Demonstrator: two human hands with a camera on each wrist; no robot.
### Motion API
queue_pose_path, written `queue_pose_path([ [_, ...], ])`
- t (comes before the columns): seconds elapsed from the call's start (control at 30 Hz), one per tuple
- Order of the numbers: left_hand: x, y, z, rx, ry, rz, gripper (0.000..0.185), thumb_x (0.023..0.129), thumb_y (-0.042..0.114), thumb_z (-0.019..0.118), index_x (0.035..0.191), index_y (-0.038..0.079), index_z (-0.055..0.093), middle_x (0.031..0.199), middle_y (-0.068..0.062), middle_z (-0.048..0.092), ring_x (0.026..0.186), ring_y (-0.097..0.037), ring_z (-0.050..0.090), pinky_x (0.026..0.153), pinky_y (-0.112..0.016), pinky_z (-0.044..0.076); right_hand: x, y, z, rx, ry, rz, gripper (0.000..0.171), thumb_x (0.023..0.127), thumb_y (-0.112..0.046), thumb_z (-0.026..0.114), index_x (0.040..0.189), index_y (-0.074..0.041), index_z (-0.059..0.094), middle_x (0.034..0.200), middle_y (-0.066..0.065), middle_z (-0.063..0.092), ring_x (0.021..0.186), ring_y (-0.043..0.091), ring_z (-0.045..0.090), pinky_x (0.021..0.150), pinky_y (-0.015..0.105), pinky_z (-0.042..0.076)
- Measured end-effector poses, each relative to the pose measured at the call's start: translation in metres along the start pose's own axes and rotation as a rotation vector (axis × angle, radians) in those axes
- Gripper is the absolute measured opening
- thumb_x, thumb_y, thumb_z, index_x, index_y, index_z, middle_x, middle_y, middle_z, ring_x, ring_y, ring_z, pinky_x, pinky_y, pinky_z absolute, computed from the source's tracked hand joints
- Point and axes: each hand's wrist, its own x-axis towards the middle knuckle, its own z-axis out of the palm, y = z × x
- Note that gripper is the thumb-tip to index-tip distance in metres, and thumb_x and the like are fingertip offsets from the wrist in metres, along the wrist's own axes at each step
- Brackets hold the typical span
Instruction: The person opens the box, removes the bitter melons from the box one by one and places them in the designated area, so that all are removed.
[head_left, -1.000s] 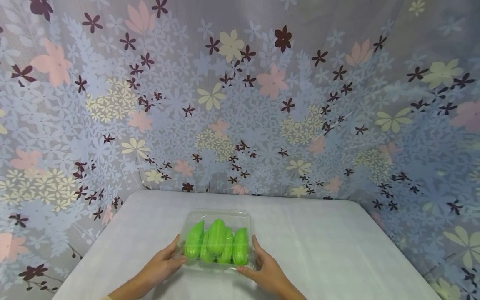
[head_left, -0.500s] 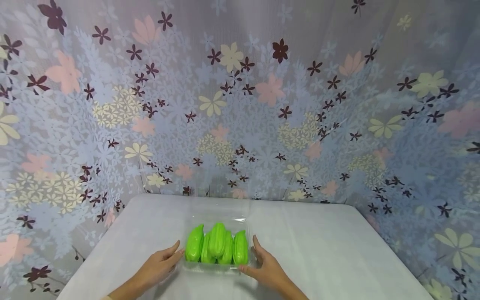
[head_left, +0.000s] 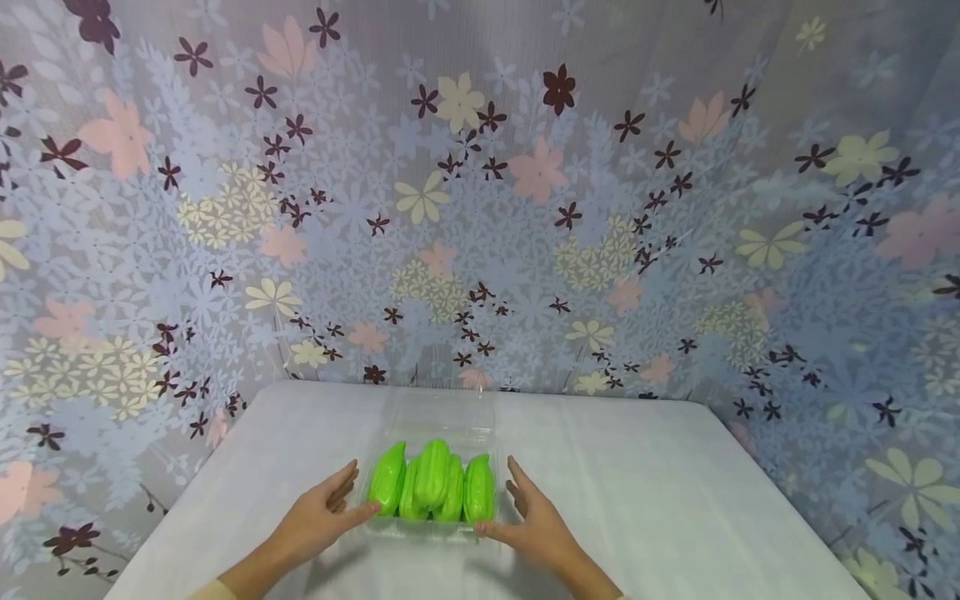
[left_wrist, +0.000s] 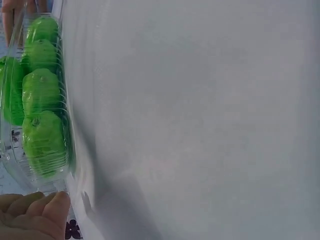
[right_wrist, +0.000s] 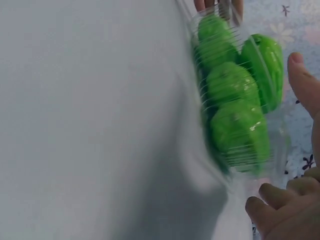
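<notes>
A clear plastic clamshell box [head_left: 435, 530] sits on the table with its lid [head_left: 442, 410] folded back toward the wall. Inside lie several bright green, ridged, gourd-shaped pieces [head_left: 432, 477], one resting on top of the others. My left hand [head_left: 315, 515] is at the box's left side, fingers extended and thumb tip at the front left corner. On the right side, my right hand [head_left: 538, 529] has its thumb near the front right corner and its fingers spread away from the wall. In the right wrist view, a gap shows between that thumb [right_wrist: 302, 82] and the box.
The box rests on a white-covered table [head_left: 637, 492] with rounded back corners. Behind and along both sides hangs a flower-patterned cloth [head_left: 480, 208], close to the table's back edge.
The box's lid, closed over the green pieces a second ago, swung up and now lies back. Both hands stay beside the box; the left fingers have straightened and its thumb moved to the corner.
</notes>
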Motion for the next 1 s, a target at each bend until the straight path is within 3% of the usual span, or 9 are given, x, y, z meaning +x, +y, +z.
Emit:
queue_pose_path([
  [0.27, 0.009, 0.002, 0.003, 0.019, -0.039, 0.063, 0.106, 0.083, 0.044, 0.082, 0.162, 0.015, 0.019, 0.162, -0.020, 0.026, 0.144, -0.045, 0.031, 0.114, -0.056, 0.031, 0.005, -0.018, -0.009, 0.018, 0.076, -0.025, 0.115, 0.077, -0.034, 0.090, 0.162, -0.012, 0.016, 0.165, 0.018, 0.018, 0.143, 0.044, 0.034, 0.112, 0.058, 0.036],
  [0.43, 0.015, -0.001, 0.003, -0.077, -0.074, 0.113, 0.107, 0.083, 0.032, 0.085, 0.163, 0.013, 0.016, 0.163, -0.024, 0.019, 0.146, -0.045, 0.023, 0.117, -0.055, 0.023, 0.007, -0.024, -0.013, 0.016, 0.094, -0.048, 0.114, 0.076, -0.033, 0.091, 0.162, -0.013, 0.019, 0.165, 0.015, 0.020, 0.141, 0.043, 0.037, 0.111, 0.056, 0.038],
  [0.6, 0.017, -0.006, 0.001, -0.139, -0.093, 0.095, 0.106, 0.084, 0.025, 0.085, 0.162, 0.011, 0.016, 0.162, -0.026, 0.020, 0.146, -0.044, 0.022, 0.117, -0.051, 0.023, 0.009, -0.028, -0.012, 0.043, 0.082, -0.059, 0.114, 0.076, -0.031, 0.091, 0.162, -0.013, 0.019, 0.165, 0.014, 0.021, 0.140, 0.043, 0.039, 0.110, 0.056, 0.040],
  [0.87, 0.020, -0.015, 0.000, -0.158, -0.113, 0.082, 0.107, 0.081, 0.023, 0.087, 0.162, 0.008, 0.018, 0.159, -0.028, 0.024, 0.146, -0.045, 0.023, 0.115, -0.046, 0.026, 0.015, -0.037, -0.009, 0.047, 0.066, -0.055, 0.114, 0.076, -0.032, 0.092, 0.162, -0.013, 0.020, 0.164, 0.016, 0.023, 0.137, 0.047, 0.042, 0.107, 0.059, 0.042],
  [1.0, 0.021, -0.017, 0.000, -0.155, -0.128, 0.043, 0.108, 0.080, 0.025, 0.088, 0.162, 0.009, 0.019, 0.159, -0.027, 0.026, 0.146, -0.044, 0.023, 0.116, -0.048, 0.026, 0.018, -0.041, -0.006, 0.071, 0.048, -0.056, 0.115, 0.075, -0.031, 0.092, 0.162, -0.015, 0.019, 0.164, 0.016, 0.024, 0.136, 0.049, 0.042, 0.104, 0.060, 0.044],
])
